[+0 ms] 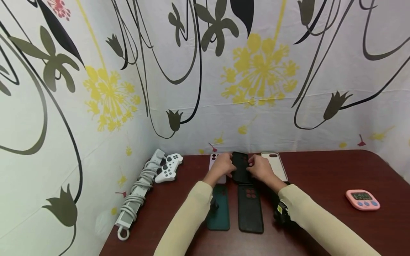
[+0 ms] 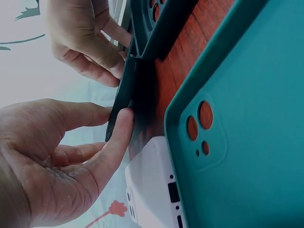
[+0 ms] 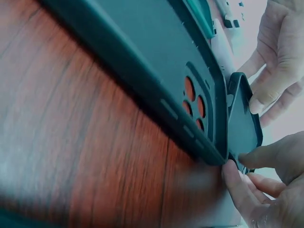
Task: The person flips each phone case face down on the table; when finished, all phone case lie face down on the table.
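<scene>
A dark red-brown wooden table [image 1: 320, 170] meets floral-printed cloth walls. Five phone cases lie in two rows: far, a pale pink case [image 1: 214, 158], a black matte rubbery case [image 1: 241, 167] and a white one [image 1: 276, 164]; near, a teal silicone case [image 1: 219, 211] and a black case with round camera holes [image 1: 250, 209]. The left hand [image 1: 222, 166] and right hand [image 1: 261, 169] pinch the far black case's edges.

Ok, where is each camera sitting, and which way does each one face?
Head: looks forward and down at the table; both sleeves and hands show.
Left wrist: low over the table, facing the left hand, the black case and the teal case.
Right wrist: low, facing the right hand.
All share the black case held by both hands.
</scene>
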Action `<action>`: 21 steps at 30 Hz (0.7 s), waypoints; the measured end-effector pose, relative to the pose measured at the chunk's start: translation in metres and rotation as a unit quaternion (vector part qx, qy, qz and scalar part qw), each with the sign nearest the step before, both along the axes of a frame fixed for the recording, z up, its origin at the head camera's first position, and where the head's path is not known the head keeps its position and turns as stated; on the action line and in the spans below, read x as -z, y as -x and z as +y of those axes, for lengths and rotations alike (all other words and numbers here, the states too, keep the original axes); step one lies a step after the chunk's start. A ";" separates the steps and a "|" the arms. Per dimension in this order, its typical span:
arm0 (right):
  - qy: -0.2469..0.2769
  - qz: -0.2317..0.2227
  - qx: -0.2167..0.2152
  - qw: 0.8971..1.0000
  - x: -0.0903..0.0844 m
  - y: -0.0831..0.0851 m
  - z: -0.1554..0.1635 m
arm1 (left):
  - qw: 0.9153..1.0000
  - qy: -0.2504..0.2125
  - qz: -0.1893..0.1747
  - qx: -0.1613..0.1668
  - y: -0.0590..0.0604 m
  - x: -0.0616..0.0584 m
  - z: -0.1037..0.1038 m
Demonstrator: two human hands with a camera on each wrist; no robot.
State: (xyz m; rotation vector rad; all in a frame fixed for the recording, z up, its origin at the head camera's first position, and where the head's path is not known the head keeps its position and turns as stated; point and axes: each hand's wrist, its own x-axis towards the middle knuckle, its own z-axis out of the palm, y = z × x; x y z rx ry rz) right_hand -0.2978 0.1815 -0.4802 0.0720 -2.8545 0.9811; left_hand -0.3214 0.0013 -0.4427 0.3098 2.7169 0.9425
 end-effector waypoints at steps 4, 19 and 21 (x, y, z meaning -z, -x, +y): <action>0.041 -0.036 -0.002 0.999 0.000 0.000 -0.003 | 1.000 -0.018 -0.006 0.005 -0.002 -0.003 -0.006; 0.096 -0.108 -0.013 0.989 -0.009 -0.004 -0.008 | 0.996 -0.079 -0.039 0.027 -0.003 -0.009 -0.015; 0.098 -0.114 -0.015 0.989 -0.011 -0.004 -0.008 | 0.995 -0.082 -0.039 0.031 -0.003 -0.009 -0.015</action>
